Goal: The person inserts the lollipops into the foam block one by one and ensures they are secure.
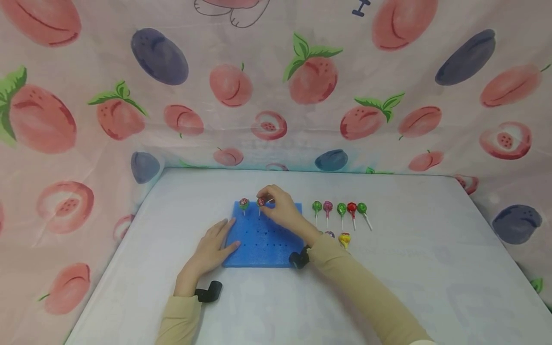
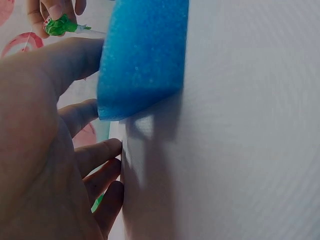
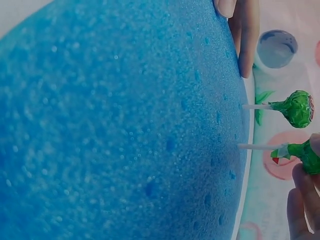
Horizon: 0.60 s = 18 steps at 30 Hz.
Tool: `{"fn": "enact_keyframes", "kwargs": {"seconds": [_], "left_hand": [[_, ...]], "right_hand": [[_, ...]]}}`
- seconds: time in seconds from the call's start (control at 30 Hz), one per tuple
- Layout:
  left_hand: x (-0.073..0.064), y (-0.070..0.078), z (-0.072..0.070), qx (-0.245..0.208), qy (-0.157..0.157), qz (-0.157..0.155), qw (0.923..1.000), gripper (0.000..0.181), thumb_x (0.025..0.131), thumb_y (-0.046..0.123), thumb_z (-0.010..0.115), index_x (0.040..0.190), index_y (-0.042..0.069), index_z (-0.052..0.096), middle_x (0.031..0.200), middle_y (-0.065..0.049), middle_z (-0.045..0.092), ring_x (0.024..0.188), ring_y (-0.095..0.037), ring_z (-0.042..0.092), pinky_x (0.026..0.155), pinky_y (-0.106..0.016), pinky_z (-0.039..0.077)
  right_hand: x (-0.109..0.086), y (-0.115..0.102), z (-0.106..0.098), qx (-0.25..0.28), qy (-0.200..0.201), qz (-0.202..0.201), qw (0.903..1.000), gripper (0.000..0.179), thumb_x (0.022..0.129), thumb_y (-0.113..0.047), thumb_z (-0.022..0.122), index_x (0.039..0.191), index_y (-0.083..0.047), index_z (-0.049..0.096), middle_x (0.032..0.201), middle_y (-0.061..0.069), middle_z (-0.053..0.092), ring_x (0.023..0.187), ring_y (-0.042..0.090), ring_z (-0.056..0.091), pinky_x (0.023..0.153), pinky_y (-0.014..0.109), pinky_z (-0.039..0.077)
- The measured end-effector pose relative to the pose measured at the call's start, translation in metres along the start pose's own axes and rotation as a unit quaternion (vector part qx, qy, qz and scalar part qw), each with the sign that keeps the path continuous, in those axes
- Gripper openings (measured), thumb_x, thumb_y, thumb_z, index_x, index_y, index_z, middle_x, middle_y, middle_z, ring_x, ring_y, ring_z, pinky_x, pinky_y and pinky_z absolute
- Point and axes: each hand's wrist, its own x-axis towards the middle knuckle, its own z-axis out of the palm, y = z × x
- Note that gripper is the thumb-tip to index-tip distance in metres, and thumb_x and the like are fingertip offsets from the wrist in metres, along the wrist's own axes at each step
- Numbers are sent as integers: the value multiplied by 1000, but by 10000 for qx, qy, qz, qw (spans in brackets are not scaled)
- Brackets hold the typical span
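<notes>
A blue foam block (image 1: 254, 256) with rows of small holes lies on the white table. My left hand (image 1: 211, 249) rests along its left edge, fingers fairly straight; in the left wrist view the thumb (image 2: 75, 57) touches the block. Over the far part of the block, my right hand (image 1: 282, 208) pinches the green-and-red wrapped head of a lollipop (image 3: 296, 149). Its white stick points down to the block's surface; how deep it sits I cannot tell. Just left of it, another green-and-red lollipop (image 1: 244, 203) stands upright in the block.
Right of the block lie several lollipops in a row, among them a pink one (image 1: 327, 206) and a red one (image 1: 351, 207). Nearer are a yellow one (image 1: 344, 239) and a purple one (image 1: 329, 234), partly hidden by my right arm. A fruit-patterned cloth (image 1: 267, 153) surrounds the table.
</notes>
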Motion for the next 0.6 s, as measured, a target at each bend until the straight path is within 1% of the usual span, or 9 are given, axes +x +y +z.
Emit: {"fn": "enact_keyframes", "kwargs": {"seconds": [0.33, 0.6], "left_hand": [[0, 2, -3, 2, -2, -2, 10000, 68, 97, 39, 53, 153, 13, 25, 157, -23, 24, 145, -45, 20, 113, -67, 20], [1, 2, -4, 6, 29, 47, 10000, 68, 97, 38, 53, 153, 12, 25, 157, -24, 25, 145, -45, 21, 112, -68, 21]], "right_hand": [[1, -2, -1, 15, -85, -91, 9999, 25, 86, -2, 69, 109, -6, 62, 108, 10, 64, 100, 23, 66, 90, 38, 55], [1, -3, -2, -20, -256, 118, 9996, 24, 89, -6, 66, 112, -7, 63, 111, 9, 65, 102, 23, 65, 91, 40, 55]]}}
